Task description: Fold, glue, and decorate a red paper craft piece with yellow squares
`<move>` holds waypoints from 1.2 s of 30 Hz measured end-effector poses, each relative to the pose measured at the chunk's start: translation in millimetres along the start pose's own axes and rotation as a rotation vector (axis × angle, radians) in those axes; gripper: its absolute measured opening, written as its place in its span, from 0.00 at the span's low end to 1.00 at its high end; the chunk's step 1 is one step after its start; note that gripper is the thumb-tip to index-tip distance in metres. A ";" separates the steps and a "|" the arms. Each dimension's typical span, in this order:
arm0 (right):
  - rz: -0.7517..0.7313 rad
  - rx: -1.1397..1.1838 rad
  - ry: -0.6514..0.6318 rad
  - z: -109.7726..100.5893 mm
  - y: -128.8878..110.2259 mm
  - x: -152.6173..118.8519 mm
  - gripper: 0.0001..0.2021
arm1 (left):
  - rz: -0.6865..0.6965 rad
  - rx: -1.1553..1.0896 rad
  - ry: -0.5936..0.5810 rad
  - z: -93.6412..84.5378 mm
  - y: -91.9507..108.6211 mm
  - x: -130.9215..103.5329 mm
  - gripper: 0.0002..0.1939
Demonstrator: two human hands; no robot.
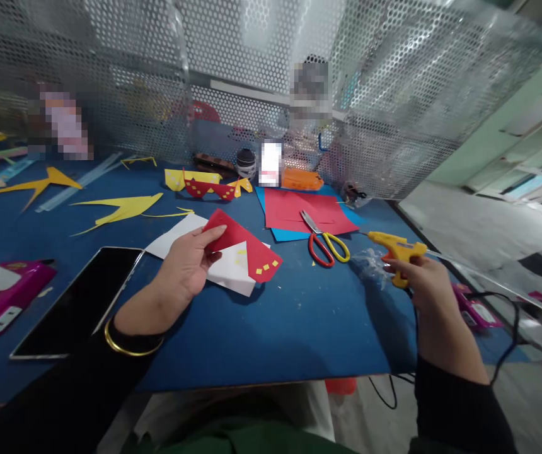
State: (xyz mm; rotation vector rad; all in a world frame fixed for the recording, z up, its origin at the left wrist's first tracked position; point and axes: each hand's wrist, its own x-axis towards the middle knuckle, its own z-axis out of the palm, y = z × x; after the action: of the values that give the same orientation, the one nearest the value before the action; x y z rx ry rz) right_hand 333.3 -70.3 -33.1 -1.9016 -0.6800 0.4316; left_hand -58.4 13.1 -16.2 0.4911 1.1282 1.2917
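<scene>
My left hand (pixel 188 261) pinches the left end of a red paper cutout (pixel 233 234), which has small yellow squares stuck on its right part. White paper (pixel 230 277) lies under and behind this cutout. On the right, my right hand (pixel 425 280) is wrapped around the grip of a yellow glue gun (pixel 394 243), whose nozzle points left. Between the hands, scissors (pixel 321 239) with one red and one yellow handle rest partly on red paper (pixel 290 211) over blue paper (pixel 287 235). Crumpled clear plastic (pixel 372 265) sits just below the glue gun.
A black-screened tablet or phone (pixel 79 302) and a magenta pack (pixel 16 293) are at left. Yellow paper cutouts (pixel 122 208) and a red paper mask (pixel 209 189) lie farther back. A perforated clear partition (pixel 252 50) borders the blue table (pixel 275 340); a cord hangs at right.
</scene>
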 end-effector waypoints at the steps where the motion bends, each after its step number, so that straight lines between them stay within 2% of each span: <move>1: -0.001 -0.032 -0.012 1.4 3.0 -0.1 0.15 | 0.006 0.001 -0.001 -0.1 0.7 0.5 0.09; 7: -0.035 -0.356 0.037 -4.3 9.0 -2.9 0.15 | 0.009 -0.055 0.031 0.4 8.3 1.3 0.08; 11: -0.232 -0.684 0.162 -8.6 17.5 -0.7 0.19 | 0.019 -0.091 0.021 -2.2 10.5 4.4 0.08; 13: -0.294 -0.736 0.195 -9.6 26.2 1.9 0.21 | 0.035 -0.109 0.035 -5.2 10.0 7.6 0.09; 15: -0.377 -0.726 0.227 -11.2 35.3 5.3 0.20 | 0.044 -0.132 -0.005 -8.4 8.7 11.4 0.11; 20: -0.471 -0.743 0.210 -14.5 46.8 14.9 0.19 | 0.072 -0.163 -0.015 -14.2 7.8 18.1 0.13; 24: -0.328 -0.761 0.229 -10.3 37.4 9.2 0.21 | 0.092 -0.212 0.000 -14.9 13.0 17.2 0.12; 27: -0.230 -0.823 0.210 -7.5 19.5 -10.6 0.21 | 0.101 -0.242 0.014 -15.0 16.7 16.3 0.10; 28: -0.224 -0.838 0.233 -6.8 11.8 -19.6 0.21 | 0.108 -0.253 0.013 -15.2 17.4 16.5 0.10; 30: -0.343 -0.827 0.303 -3.3 -5.5 -40.5 0.19 | 0.120 -0.273 0.006 -15.9 17.8 18.0 0.11; 31: -0.400 -0.779 0.270 0.6 -14.6 -51.9 0.17 | 0.125 -0.281 0.006 -16.3 17.6 19.1 0.12; 33: -0.545 -0.644 0.100 15.6 -31.9 -75.4 0.14 | 0.132 -0.292 0.012 -16.9 16.7 21.1 0.13; 36: -0.746 -0.361 -0.326 58.4 -52.0 -105.4 0.15 | 0.150 -0.301 0.011 -17.5 15.1 22.7 0.14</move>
State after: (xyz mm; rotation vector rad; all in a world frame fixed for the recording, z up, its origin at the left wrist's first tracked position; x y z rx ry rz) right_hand 204.4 -79.1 -10.3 -1.7473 -1.6943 0.1363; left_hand -83.7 33.1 -19.7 0.3492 0.8977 1.5665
